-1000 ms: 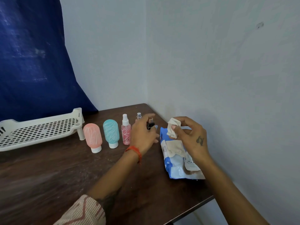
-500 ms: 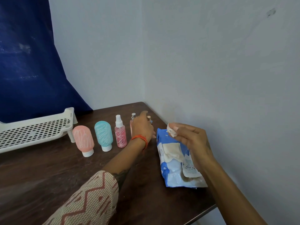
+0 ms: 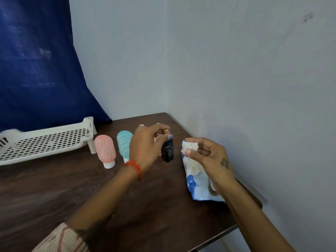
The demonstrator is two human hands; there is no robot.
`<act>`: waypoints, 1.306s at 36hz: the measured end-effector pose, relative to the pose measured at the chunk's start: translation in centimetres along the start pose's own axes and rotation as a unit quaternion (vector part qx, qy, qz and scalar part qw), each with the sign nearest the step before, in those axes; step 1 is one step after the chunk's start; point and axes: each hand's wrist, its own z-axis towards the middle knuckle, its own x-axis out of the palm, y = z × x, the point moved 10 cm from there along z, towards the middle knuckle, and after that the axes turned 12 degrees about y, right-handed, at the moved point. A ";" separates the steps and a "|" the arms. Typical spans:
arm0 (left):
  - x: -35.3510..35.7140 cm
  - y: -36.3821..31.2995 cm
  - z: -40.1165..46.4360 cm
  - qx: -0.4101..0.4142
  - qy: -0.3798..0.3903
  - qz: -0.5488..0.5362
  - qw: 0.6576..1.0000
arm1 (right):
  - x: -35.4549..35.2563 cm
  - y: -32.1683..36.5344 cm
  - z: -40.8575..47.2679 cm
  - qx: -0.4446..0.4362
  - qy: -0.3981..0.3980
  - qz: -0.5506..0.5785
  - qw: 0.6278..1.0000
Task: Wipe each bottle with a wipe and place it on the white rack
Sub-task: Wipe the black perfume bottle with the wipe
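My left hand (image 3: 145, 144) pinches a small black bottle (image 3: 167, 150) by its gold cap and holds it lifted above the dark wooden table (image 3: 72, 193). Just right of it, my right hand (image 3: 205, 157) pinches a folded white wipe (image 3: 190, 146). A pink bottle (image 3: 105, 150) and a teal bottle (image 3: 123, 143) stand cap-down in a row on the table, left of my left hand. That hand hides most of the other bottles behind it. The white perforated rack (image 3: 45, 142) stands at the left with nothing on it.
A blue and white wipes pack (image 3: 198, 188) lies on the table under my right wrist, close to the right wall. The table sits in a corner of pale walls, with a blue cloth hanging at the back left. The table's front right edge is near my right forearm.
My left hand has picked the black bottle out of the row and lifted it toward my right hand. The right hand has raised the wipe off the pack.
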 end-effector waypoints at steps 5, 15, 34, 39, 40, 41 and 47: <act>-1.7 3.1 -2.9 -0.040 0.061 -0.138 0.988 | 3.6 0.9 0.1 -0.031 0.053 -0.040 0.997; -4.4 9.7 -6.2 -0.109 0.018 -0.254 0.961 | 11.1 0.2 1.2 -0.087 0.122 -0.124 0.981; -4.5 12.9 -6.8 -0.132 -0.010 -0.352 0.926 | 16.2 0.5 1.0 -0.332 0.078 -0.339 0.877; -4.6 13.1 -6.7 -0.126 -0.014 -0.343 0.931 | 16.5 0.7 0.7 -0.351 0.073 -0.342 0.869; -4.6 13.1 -6.7 -0.123 -0.013 -0.343 0.931 | 16.7 0.7 0.6 -0.357 0.078 -0.337 0.868; -4.6 13.0 -6.6 -0.120 -0.013 -0.342 0.932 | 16.8 0.8 0.4 -0.362 0.086 -0.331 0.867; -4.6 13.4 -6.6 -0.129 -0.014 -0.349 0.928 | 16.7 1.0 0.5 -0.364 0.105 -0.297 0.876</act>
